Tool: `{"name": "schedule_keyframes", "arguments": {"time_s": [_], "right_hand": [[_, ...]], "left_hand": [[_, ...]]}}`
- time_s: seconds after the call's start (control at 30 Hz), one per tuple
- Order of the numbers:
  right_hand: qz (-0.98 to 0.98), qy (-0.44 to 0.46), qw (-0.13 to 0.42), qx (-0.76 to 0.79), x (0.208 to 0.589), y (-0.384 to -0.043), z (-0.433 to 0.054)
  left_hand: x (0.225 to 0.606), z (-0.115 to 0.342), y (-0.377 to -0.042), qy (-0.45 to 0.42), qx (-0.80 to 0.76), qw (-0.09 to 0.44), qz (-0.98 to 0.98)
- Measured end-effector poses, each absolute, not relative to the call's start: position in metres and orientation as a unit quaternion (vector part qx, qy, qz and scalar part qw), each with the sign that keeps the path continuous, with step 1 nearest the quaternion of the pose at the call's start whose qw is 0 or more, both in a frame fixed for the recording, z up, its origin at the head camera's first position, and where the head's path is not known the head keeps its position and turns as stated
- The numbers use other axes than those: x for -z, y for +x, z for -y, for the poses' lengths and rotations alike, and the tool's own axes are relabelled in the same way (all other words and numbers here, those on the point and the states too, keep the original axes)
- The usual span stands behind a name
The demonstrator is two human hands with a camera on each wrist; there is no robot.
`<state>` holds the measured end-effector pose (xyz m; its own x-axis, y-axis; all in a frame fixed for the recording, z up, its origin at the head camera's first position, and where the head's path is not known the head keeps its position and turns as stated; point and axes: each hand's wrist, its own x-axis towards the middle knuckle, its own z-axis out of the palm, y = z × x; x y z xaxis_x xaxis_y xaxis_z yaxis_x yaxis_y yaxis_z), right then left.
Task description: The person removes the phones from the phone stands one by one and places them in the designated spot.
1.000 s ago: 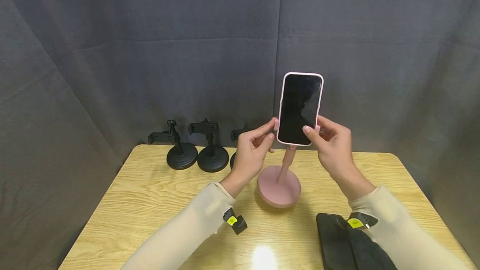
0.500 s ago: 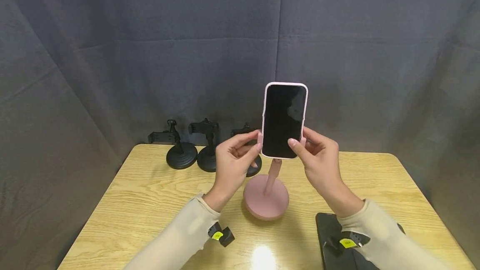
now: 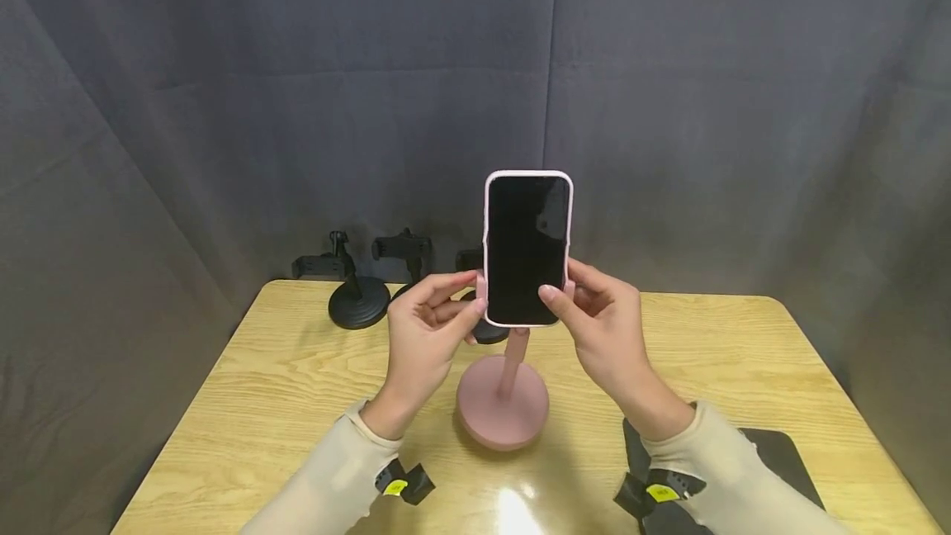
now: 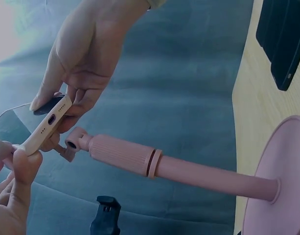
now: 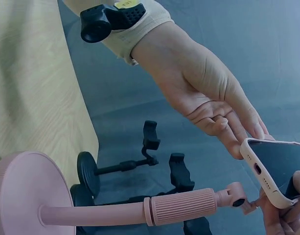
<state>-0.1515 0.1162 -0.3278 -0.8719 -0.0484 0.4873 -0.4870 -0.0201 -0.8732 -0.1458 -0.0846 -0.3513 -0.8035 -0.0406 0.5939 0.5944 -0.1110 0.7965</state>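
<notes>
A smartphone [image 3: 526, 250] in a pale pink case stands upright, its dark screen facing me, in the clamp of a pink phone stand [image 3: 503, 403]. My left hand [image 3: 422, 335] pinches the clamp's left side between thumb and fingers. On the other side my right hand [image 3: 611, 335] grips the phone and clamp, its thumb lying over the lower right of the screen and its fingers behind. The left wrist view shows the phone's bottom edge [image 4: 44, 126] and the stand's ribbed pole [image 4: 123, 154]. Most of the clamp is hidden behind the phone.
Black phone stands [image 3: 359, 302] line the back left of the wooden table [image 3: 275, 403]; one is partly behind the pink stand. Dark flat devices [image 3: 780, 452] lie at the front right under my right forearm. A grey curtain [image 3: 334, 106] hangs behind.
Both hands, the phone and the pink stand have moved left and toward me together. The phone now faces me more squarely. Both hands keep their hold.
</notes>
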Motion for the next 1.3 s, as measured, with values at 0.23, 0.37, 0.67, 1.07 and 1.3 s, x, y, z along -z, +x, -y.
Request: {"name": "schedule_keyframes", "arguments": {"time_s": [0.23,0.37,0.67,1.07,1.3], "right_hand": [[0.689,0.205,0.162,-0.677,0.332,-0.145,-0.110],[0.692,0.206,0.157,-0.674,0.336,-0.143,-0.108],[0.704,0.211,0.161,-0.659,0.346,-0.138,-0.107],[0.688,0.214,0.145,-0.678,0.359,-0.137,-0.103],[0.692,0.223,0.137,-0.673,0.365,-0.136,-0.103]], "left_hand": [[0.355,0.094,-0.139,-0.216,0.712,0.216,0.632],[0.360,0.097,-0.137,-0.219,0.710,0.213,0.634],[0.372,0.101,-0.137,-0.256,0.708,0.223,0.619],[0.388,0.107,-0.134,-0.257,0.704,0.218,0.625],[0.394,0.111,-0.132,-0.260,0.703,0.212,0.627]]}}
